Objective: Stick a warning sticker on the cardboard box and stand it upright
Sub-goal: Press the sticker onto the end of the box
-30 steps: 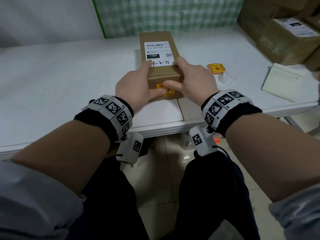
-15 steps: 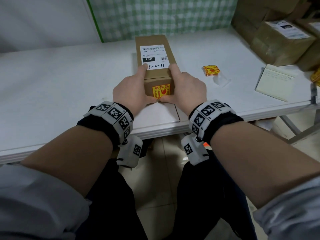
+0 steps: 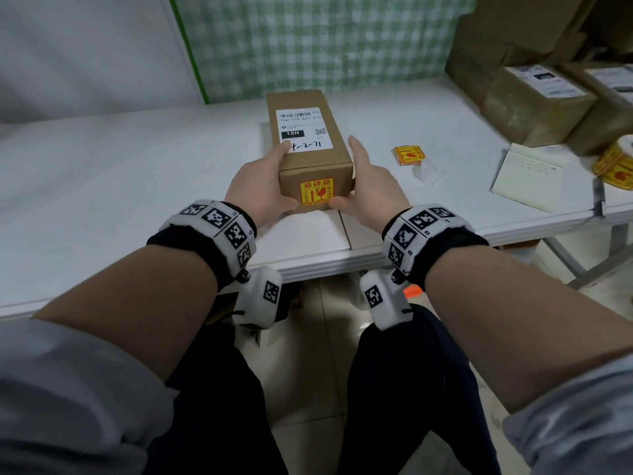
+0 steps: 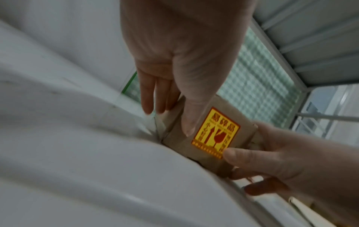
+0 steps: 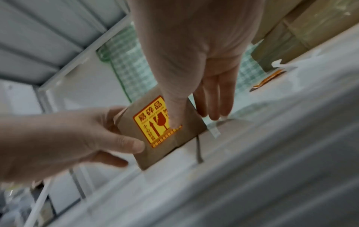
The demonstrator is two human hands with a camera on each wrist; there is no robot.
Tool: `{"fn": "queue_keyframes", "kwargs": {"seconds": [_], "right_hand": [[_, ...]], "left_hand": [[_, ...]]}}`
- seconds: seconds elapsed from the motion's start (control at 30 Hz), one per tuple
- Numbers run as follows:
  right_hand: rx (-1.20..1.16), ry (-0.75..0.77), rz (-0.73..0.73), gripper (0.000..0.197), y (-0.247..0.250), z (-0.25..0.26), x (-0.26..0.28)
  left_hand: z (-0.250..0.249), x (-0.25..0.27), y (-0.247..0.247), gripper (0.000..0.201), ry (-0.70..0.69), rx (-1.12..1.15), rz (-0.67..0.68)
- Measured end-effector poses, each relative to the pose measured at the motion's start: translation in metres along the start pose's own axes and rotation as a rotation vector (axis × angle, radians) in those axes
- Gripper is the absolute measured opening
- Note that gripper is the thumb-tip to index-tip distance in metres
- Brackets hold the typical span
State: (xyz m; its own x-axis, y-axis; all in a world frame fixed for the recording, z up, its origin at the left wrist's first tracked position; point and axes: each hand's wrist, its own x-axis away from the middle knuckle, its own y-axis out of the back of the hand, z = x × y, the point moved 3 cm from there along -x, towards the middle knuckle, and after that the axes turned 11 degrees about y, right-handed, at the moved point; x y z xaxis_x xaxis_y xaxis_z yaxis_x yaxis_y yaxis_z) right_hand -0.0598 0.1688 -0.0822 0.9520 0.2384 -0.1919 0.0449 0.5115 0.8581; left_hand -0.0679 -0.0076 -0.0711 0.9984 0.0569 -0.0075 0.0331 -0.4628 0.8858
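Lying flat on its long side on the white worktop (image 3: 102, 173): a long brown cardboard box (image 3: 310, 156), one short end turned toward the person and close to the front edge. On its upper face, a white shipping label (image 3: 303, 130) with barcode and handwriting. On the near short end, a yellow and red square warning sticker (image 3: 317, 192), already stuck, arrow and glass symbol readable.

Left hand (image 3: 260, 186) against the left side of the box, fingers stretched along that side, thumb laid on the near end just beside the sticker; grip closed around the left corner of the box. Right hand (image 3: 368, 186) against the right side in mirror, fingers long along the side, thumb pressed on the lower right edge of the sticker; grip also holding the box between thumb and fingers. Whether the near end is lifted off the worktop, cannot tell.

To the right on the worktop, well apart from the box: a loose yellow sticker sheet (image 3: 408, 155), a pale notepad (image 3: 527, 176), a roll of yellow stickers (image 3: 615, 162) at the edge of view, and a pile of taped brown parcels (image 3: 534, 101) behind
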Motion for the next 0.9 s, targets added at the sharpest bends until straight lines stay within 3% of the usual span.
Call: {"fn": "queue_keyframes", "kwargs": {"seconds": [0.07, 0.17, 0.33, 0.53, 0.73, 0.9], "right_hand": [[-0.114, -0.071, -0.007, 0.105, 0.001, 0.0, 0.001], [-0.052, -0.016, -0.048, 0.102, 0.004, 0.009, 0.001], [0.165, 0.02, -0.054, 0.082, 0.001, 0.016, -0.003], [0.15, 0.083, -0.092, 0.056, 0.006, 0.011, -0.01], [-0.185, -0.001, 0.01, 0.093, -0.001, 0.004, -0.003], [-0.316, 0.014, -0.052, 0.098, 0.036, 0.021, -0.011]], "left_hand": [[-0.001, 0.0, 0.003, 0.095, 0.0, 0.037, 0.048], [-0.005, 0.001, 0.006, 0.094, -0.01, 0.007, 0.043], [-0.008, -0.005, 0.011, 0.086, -0.061, -0.111, 0.008], [-0.002, -0.009, 0.013, 0.081, -0.047, -0.039, 0.042], [0.0, -0.005, 0.007, 0.1, 0.007, 0.191, 0.184], [-0.01, 0.0, 0.045, 0.116, -0.026, 0.373, 0.155]]}}
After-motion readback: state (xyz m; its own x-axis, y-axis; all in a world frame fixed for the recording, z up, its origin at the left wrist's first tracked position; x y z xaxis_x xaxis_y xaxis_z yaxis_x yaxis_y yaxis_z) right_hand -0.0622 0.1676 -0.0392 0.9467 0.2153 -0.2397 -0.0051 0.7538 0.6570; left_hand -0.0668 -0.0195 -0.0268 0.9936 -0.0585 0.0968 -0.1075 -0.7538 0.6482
